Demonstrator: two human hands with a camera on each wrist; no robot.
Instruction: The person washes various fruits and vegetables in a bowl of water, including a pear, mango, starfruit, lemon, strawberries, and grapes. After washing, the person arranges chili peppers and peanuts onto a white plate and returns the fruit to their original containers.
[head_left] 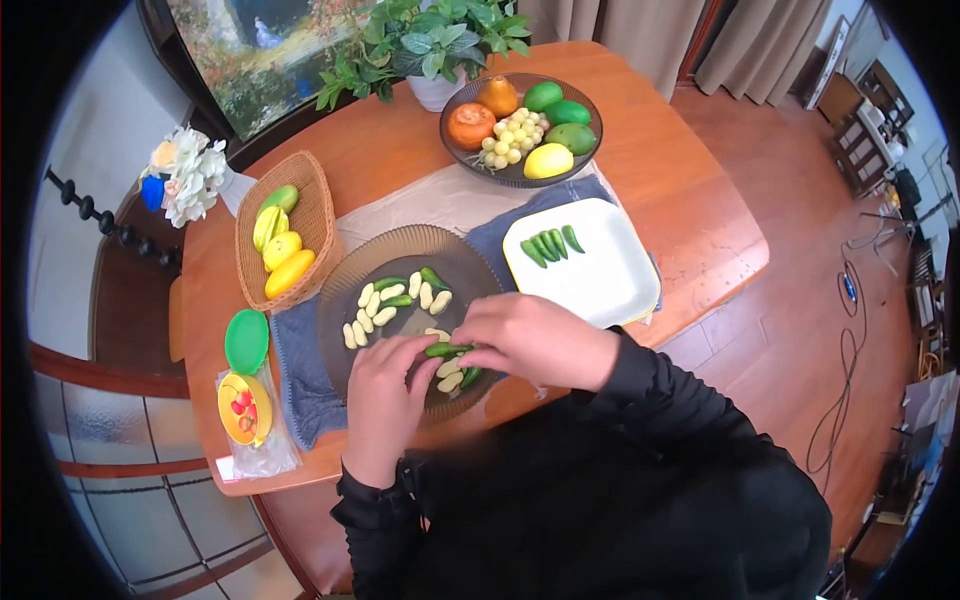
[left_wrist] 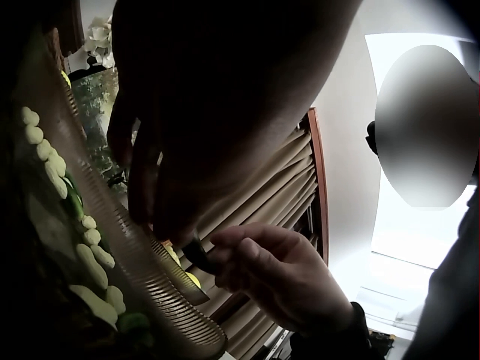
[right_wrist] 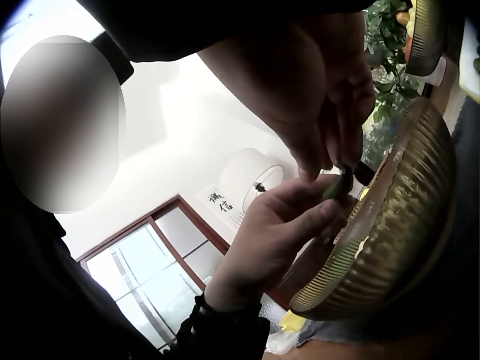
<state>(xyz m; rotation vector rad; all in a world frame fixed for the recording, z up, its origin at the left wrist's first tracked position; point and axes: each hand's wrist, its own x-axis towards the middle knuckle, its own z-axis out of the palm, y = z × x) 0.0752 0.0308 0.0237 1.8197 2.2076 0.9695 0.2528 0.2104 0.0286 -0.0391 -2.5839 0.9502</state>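
Note:
Over the near side of a brown ribbed bowl [head_left: 345, 262], both hands meet at one small green chili pepper [head_left: 443, 350]. My left hand [head_left: 388, 385] pinches one end between thumb and fingers, and my right hand [head_left: 540, 335] pinches the other. The pepper shows dark green between the fingertips in the right wrist view too. Inside the bowl lie pale peanuts [head_left: 384, 316] mixed with several more green peppers [head_left: 396, 301]. To the right, a white tray [head_left: 610, 285] with a yellow rim holds a row of several green peppers [head_left: 550, 244].
A dark fruit plate [head_left: 457, 160] stands at the back beside a potted plant [head_left: 435, 92]. Left of the bowl are a wicker basket [head_left: 318, 185] of fruit, a green lid [head_left: 247, 341] and a yellow bowl [head_left: 229, 392] with red pieces. A blue cloth [head_left: 300, 370] lies underneath.

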